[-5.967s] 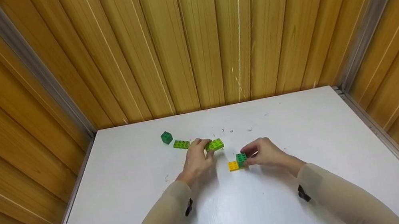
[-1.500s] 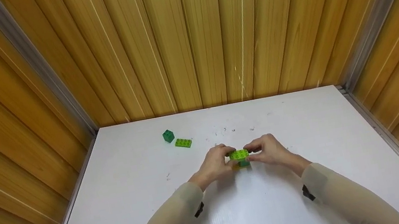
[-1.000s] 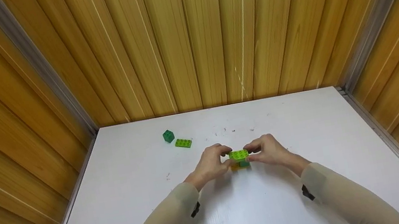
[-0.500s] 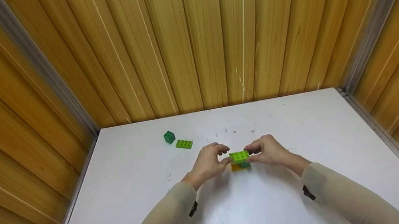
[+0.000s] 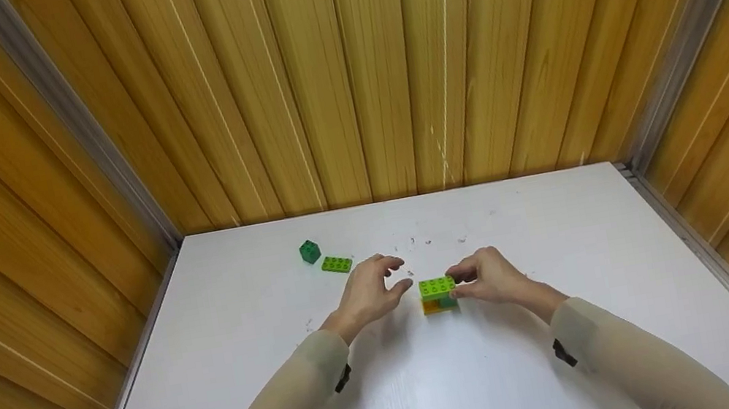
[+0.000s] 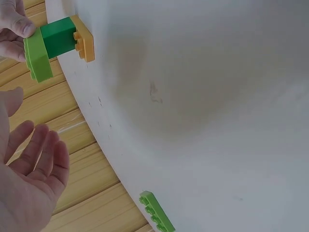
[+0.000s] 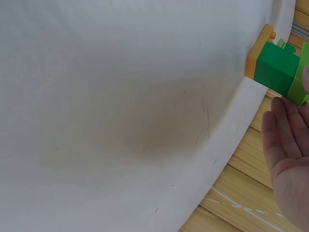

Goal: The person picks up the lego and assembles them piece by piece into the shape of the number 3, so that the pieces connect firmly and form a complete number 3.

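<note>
A small stack of toy building bricks stands on the white table. Its base is a yellow-orange plate [image 6: 86, 41], with a dark green brick [image 7: 276, 67] on one end. Across the top lies a lime-green plate [image 5: 437, 287], which overhangs the bare end of the base. My right hand [image 5: 493, 278] pinches the right end of this top plate between thumb and fingers. My left hand [image 5: 367, 297] is off to the left of the stack, fingers spread and loosely bent, holding nothing. In the left wrist view its palm and fingertips show apart from the bricks.
Farther back on the left lie a loose lime-green plate [image 5: 337, 264] and a dark green cube-shaped brick [image 5: 309, 251]. Dark scuffs mark the white table [image 5: 426, 394]. Wood-patterned panels [image 5: 372, 70] wall in its back and both sides.
The left hand brought the lime-green plate onto the stack, where both hands held it. Since then the left hand has let go and drawn back leftward; the right hand keeps its pinch.
</note>
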`<state>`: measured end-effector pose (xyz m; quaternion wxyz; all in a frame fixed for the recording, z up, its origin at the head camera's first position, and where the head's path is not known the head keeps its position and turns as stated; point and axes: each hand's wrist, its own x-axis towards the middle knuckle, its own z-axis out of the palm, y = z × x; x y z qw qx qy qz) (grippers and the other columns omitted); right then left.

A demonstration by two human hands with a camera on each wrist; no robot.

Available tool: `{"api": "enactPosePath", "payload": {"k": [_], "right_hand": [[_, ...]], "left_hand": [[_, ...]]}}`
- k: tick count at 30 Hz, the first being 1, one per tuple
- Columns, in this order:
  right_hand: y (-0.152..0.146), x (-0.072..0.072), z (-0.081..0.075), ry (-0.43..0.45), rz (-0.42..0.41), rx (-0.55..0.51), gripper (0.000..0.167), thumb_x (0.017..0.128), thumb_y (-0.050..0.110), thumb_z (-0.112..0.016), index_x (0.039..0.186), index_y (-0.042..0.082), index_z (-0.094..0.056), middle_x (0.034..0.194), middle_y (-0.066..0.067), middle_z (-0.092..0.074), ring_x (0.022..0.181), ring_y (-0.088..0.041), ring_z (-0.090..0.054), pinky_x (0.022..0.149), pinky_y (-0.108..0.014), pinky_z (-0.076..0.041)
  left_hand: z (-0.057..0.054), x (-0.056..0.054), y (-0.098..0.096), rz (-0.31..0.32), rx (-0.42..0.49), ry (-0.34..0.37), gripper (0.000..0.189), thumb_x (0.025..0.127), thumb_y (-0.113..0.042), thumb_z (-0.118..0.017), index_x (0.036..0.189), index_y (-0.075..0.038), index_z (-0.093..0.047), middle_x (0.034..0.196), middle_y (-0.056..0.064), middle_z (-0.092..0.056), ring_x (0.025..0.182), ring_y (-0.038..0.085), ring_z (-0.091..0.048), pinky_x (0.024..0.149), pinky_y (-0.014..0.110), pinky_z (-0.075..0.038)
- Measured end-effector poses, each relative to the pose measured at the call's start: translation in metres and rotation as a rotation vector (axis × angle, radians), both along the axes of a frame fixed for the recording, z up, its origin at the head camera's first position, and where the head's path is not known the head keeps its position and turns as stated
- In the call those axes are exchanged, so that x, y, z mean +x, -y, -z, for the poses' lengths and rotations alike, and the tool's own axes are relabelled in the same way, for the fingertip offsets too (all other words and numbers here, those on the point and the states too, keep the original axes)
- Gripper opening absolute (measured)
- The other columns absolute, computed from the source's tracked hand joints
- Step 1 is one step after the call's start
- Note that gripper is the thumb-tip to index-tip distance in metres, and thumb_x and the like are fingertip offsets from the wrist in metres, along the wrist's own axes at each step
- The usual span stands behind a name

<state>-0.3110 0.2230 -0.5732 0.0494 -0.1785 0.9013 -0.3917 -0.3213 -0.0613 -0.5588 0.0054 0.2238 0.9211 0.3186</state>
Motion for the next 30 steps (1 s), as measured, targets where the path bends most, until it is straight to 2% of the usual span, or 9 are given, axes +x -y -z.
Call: {"api": "enactPosePath", "payload": {"k": [7,12,22,30], "right_hand": [[0.002,0.002,-0.002,0.051,0.033,0.008,0.037,0.093,0.015,-0.093,0.128,0.006,-0.084,0.127,-0.014,-0.085,0.118,-0.035,-0.082,0.105,-0.051,-0.067],[0.001,0.002,-0.002,0.044,0.025,0.009,0.038,0.093,0.015,-0.093,0.128,0.005,-0.084,0.127,-0.015,-0.085,0.117,-0.035,-0.082,0.104,-0.052,-0.067],[0.002,0.001,-0.003,0.034,0.011,0.017,0.036,0.094,0.014,-0.091,0.128,0.005,-0.083,0.128,-0.014,-0.085,0.119,-0.036,-0.082,0.105,-0.05,-0.067],[0.001,0.001,-0.004,0.048,0.016,0.005,0.038,0.094,0.013,-0.091,0.13,0.003,-0.082,0.128,-0.015,-0.085,0.12,-0.037,-0.082,0.107,-0.052,-0.066]], "left_hand": [[0.0,-0.007,0.012,-0.079,0.004,-0.003,0.044,0.107,-0.036,-0.078,0.145,-0.014,-0.075,0.144,0.01,-0.077,0.129,0.03,-0.073,0.111,0.05,-0.062],[0.0,-0.01,0.02,-0.118,0.005,-0.038,0.045,0.107,-0.038,-0.078,0.144,-0.013,-0.075,0.141,0.01,-0.078,0.132,0.031,-0.073,0.114,0.051,-0.061],[-0.002,-0.022,0.038,-0.179,0.071,-0.167,0.042,0.105,-0.033,-0.081,0.137,-0.007,-0.078,0.136,0.016,-0.08,0.128,0.035,-0.075,0.111,0.052,-0.063],[0.002,-0.03,0.05,-0.264,0.102,-0.172,0.04,0.106,-0.033,-0.08,0.136,-0.008,-0.078,0.136,0.015,-0.079,0.135,0.037,-0.071,0.116,0.054,-0.059]]}}
